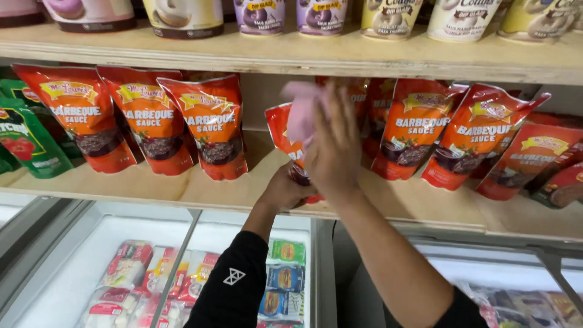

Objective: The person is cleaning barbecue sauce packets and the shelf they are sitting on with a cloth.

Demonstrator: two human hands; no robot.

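A red sauce pouch stands tilted at the front of a wooden shelf, gripped at its lower end by the left hand, whose fingers close around the base. The right hand presses a pink cloth flat against the pouch's upper face, fingers spread over the fabric; the motion blurs both hand and cloth. The pouch is mostly hidden behind the hands, so its cap or seal cannot be seen.

It looks like a soft, flexible stand-up pouch with a glossy skin: likely moderately heavy with liquid, yielding under pressure and somewhat slippery. A hold at the stiffer bottom gusset, as the left hand has, seems the steadiest; squeezing the middle would likely buckle it.

Three matching pouches stand upright to the left, well apart from the held one, with green pouches at the far left. More red pouches lean together to the right. Tubs line the upper shelf. Below, a chest freezer with sliding glass lids holds packets of frozen food.
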